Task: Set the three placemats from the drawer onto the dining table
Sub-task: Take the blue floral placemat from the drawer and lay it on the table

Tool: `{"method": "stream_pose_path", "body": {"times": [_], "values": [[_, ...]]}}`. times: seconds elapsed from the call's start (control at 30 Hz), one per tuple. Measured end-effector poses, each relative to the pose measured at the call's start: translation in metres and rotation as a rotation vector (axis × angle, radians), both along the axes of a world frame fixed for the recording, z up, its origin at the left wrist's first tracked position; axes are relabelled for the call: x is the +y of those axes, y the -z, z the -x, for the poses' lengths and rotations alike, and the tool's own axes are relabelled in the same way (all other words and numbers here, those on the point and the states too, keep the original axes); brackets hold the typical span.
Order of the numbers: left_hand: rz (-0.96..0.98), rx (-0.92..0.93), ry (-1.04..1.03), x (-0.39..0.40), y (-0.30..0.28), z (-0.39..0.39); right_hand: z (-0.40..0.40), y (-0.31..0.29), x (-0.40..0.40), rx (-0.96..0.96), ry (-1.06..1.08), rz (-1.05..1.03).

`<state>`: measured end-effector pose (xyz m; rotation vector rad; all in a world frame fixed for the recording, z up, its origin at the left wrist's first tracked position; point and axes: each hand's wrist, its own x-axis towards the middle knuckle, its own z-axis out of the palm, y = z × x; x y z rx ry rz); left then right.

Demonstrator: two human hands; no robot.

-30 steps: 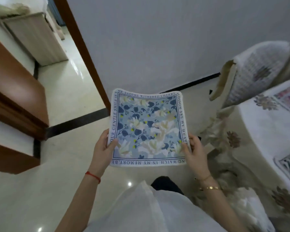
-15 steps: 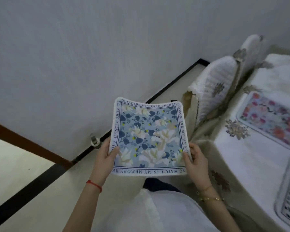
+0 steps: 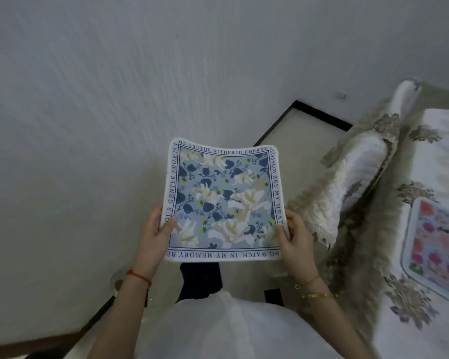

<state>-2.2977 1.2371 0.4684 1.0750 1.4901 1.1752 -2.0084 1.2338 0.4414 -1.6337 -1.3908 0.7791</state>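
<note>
Square floral fabric placemat [image 3: 224, 200], rounded corners, left hand [image 3: 154, 235] and right hand [image 3: 294, 238] pinching its sides

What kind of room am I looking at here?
Most likely a home dining area: a dining table under an embroidered white cloth, a covered chair tucked against it, and a pink floral placemat already laid, with plain walls and a tiled floor.

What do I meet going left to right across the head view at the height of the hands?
White wall → left hand → blue floral placemat → right hand → covered chair back → pink floral placemat on the dining table.
</note>
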Motion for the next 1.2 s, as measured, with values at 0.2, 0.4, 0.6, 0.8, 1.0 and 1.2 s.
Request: {"method": "stream_pose_path", "body": {"times": [0.2,0.4,0.6,0.8,1.0,1.2], "values": [[-0.020,0.023,0.129,0.179,-0.014,0.006,0.011,-0.011,0.138,-0.001,0.143,-0.038],[-0.026,0.060,0.377,0.348,-0.032,-0.027,-0.006,-0.032,0.238,0.004,0.371,-0.089],[-0.025,0.042,0.616,0.467,-0.027,-0.105,-0.046,-0.029,0.297,0.030,0.603,-0.055],[-0.071,0.007,0.806,0.578,-0.020,-0.221,-0.126,-0.021,0.366,-0.006,0.788,-0.083],[-0.123,-0.032,1.000,0.674,-0.045,-0.374,-0.241,-0.046,0.430,-0.057,0.967,-0.109],[-0.156,-0.072,1.203,0.732,-0.059,-0.514,-0.318,-0.050,0.467,-0.016,1.184,-0.109]]}}
